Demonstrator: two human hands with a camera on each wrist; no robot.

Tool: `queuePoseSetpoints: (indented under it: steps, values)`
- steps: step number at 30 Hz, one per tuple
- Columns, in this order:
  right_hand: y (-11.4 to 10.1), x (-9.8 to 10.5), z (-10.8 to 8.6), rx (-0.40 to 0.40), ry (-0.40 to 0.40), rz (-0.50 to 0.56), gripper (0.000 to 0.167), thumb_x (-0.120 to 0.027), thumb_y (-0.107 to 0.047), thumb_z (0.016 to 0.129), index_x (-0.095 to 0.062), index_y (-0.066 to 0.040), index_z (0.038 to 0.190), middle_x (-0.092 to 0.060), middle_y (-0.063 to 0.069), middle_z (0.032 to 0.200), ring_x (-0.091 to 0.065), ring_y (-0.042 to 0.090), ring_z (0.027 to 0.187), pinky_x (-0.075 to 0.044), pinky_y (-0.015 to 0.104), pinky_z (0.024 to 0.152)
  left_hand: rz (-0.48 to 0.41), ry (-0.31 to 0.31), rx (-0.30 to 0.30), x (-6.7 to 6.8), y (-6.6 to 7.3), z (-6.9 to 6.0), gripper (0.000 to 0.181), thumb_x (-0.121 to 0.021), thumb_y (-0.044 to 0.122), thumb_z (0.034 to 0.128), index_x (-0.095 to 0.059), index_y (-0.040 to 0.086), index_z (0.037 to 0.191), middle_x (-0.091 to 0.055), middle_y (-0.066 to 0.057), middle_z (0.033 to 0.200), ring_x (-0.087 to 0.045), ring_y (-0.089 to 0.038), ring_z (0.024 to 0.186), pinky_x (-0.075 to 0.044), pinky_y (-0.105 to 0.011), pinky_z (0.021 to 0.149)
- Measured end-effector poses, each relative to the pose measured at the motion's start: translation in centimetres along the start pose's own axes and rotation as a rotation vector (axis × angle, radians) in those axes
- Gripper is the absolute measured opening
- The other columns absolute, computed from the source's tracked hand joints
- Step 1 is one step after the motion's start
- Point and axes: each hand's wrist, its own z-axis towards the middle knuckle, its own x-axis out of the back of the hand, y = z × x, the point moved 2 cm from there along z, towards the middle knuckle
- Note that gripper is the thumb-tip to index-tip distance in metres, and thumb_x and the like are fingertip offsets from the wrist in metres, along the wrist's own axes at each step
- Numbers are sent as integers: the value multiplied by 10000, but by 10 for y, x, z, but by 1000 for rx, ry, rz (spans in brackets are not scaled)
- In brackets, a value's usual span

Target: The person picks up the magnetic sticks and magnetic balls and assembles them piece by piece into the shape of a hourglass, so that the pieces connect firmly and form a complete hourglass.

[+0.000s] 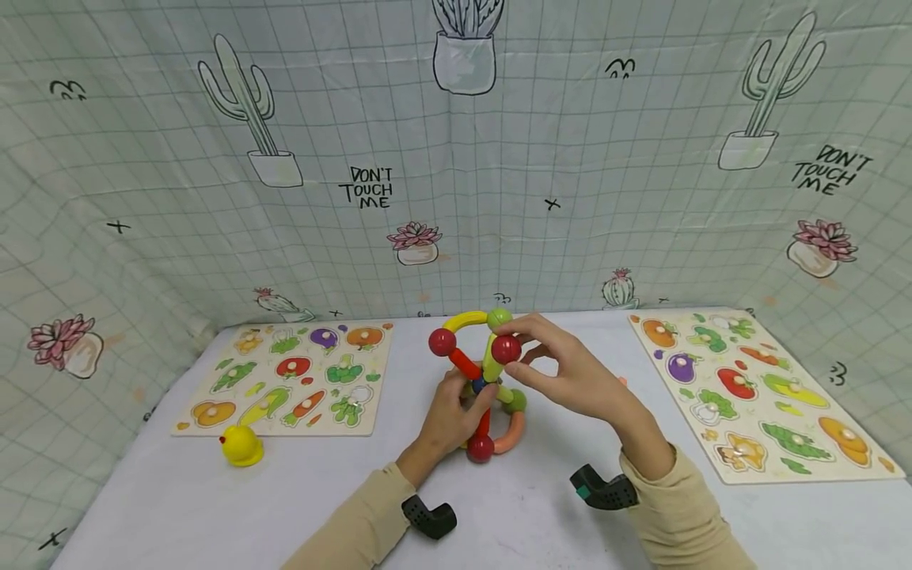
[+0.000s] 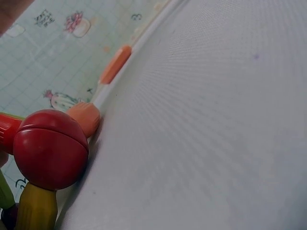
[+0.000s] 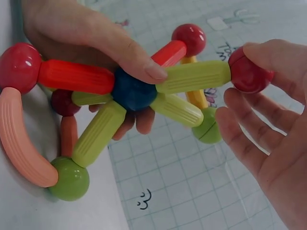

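Observation:
A toy frame of magnetic sticks and balls stands over the table's middle, built round a blue ball (image 3: pixel 132 93). The left hand (image 1: pixel 449 413) grips it at that hub, thumb across the ball. Red sticks (image 3: pixel 76 76) and light green sticks (image 3: pixel 100 133) spread from the centre. Between thumb and fingers, the right hand (image 1: pixel 573 372) pinches a red ball (image 3: pixel 250 70) on the end of one light green stick (image 3: pixel 194 76). A curved yellow stick (image 1: pixel 466 319) joins another red ball (image 1: pixel 442 342) to a green ball (image 1: pixel 499 318). Low down, a red ball (image 2: pixel 50 151) shows close to the tabletop.
Vegetable puzzle boards lie at the left (image 1: pixel 285 380) and right (image 1: pixel 755 396). A yellow rubber duck (image 1: pixel 242 446) sits by the left board's front edge. An orange stick (image 2: pixel 116 64) lies beyond the frame. Behind hangs a cactus-print cloth (image 1: pixel 456 158).

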Motion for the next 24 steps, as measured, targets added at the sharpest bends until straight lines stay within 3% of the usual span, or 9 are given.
queuePoseSetpoints:
  steps: [6, 12, 20, 24]
  values:
    - [4, 13, -6, -47, 24, -32, 391, -575, -143, 938, -497, -123, 1321, -547, 15, 1295, -550, 99, 1102, -481, 258, 901, -27, -11, 24, -2, 0, -1, 271, -564, 304, 939, -600, 113, 1128, -638, -41, 1054, -490, -168, 1015, -441, -371, 881]
    - [14, 34, -12, -99, 49, -103, 268, -504, -157, 977, -553, -204, 1236, -586, -61, 1220, -562, 66, 1091, -467, 235, 883, -48, -3, 54, -1, 0, -1, 232, -577, 263, 933, -608, 113, 1108, -648, -32, 1058, -525, -165, 1044, -454, -414, 938]
    - [41, 47, -35, -142, -27, -221, 210, -529, -137, 961, -581, -193, 1157, -614, -57, 1131, -573, 48, 1015, -503, 265, 850, -74, -20, 70, -1, 2, -1, 243, -588, 155, 921, -573, 73, 1150, -670, -72, 1060, -586, -182, 994, -481, -352, 935]
    - [65, 48, -53, -203, -93, -292, 216, -557, -95, 936, -594, -160, 1139, -626, -30, 1105, -582, 104, 985, -504, 272, 819, -65, -22, 74, 1, 14, 0, 249, -583, 102, 913, -570, 16, 1147, -673, -132, 1058, -577, -217, 952, -493, -309, 879]
